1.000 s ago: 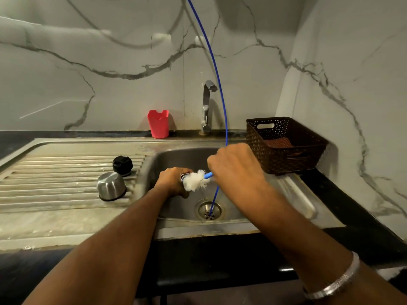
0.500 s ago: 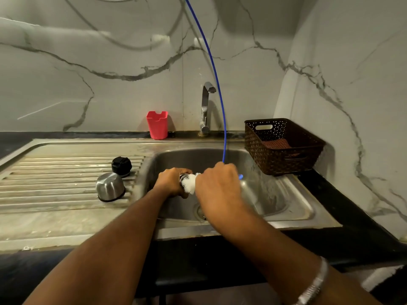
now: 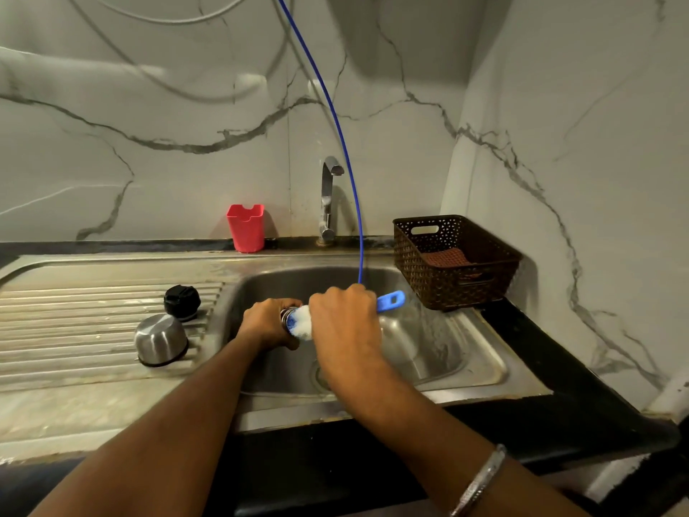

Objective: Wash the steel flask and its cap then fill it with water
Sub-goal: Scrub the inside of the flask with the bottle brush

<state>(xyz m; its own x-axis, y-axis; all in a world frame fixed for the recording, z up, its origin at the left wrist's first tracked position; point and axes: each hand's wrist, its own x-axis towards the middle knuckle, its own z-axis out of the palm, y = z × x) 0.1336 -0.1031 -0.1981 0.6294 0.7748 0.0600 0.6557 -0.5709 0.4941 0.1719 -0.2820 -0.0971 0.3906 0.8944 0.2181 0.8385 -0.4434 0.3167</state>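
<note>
Scrubbing flask point(image 3: 286, 318) mouth over the sink point(image 3: 481, 367): left hand point(image 3: 270, 322) wraps the neck, axis roughly level, mouth facing right. Right hand point(image 3: 345, 322) fists the brush point(image 3: 304, 322), bristles at the mouth. Steel cap point(image 3: 161, 343) and black stopper point(image 3: 182, 302) on drainboard.

Flask point(image 3: 287, 318) body hidden inside left hand point(image 3: 269, 322); brush point(image 3: 302, 322) handle middle hidden by right hand point(image 3: 345, 322); drain partly covered.

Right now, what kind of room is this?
Most likely a home kitchen, at the washing-up spot: there's a steel sink with a ribbed draining board, a tap on the marble-look wall, and a brown basket beside it.
</note>
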